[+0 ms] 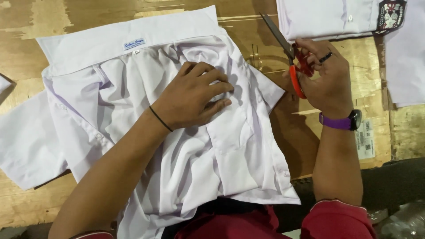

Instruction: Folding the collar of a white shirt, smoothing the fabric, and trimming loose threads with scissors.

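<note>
On the table [31,26], left hand [192,95] presses curled fingers into the shirt [177,168]; right hand [327,79] grips scissors [290,57].

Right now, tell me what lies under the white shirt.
The white shirt lies on a worn wooden table, with the left hand pressing on top. Anything beneath the fabric is covered.

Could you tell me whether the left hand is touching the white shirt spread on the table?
Touching: the head view shows the left hand pressed flat on the white shirt, fingers bunching the fabric.
</note>
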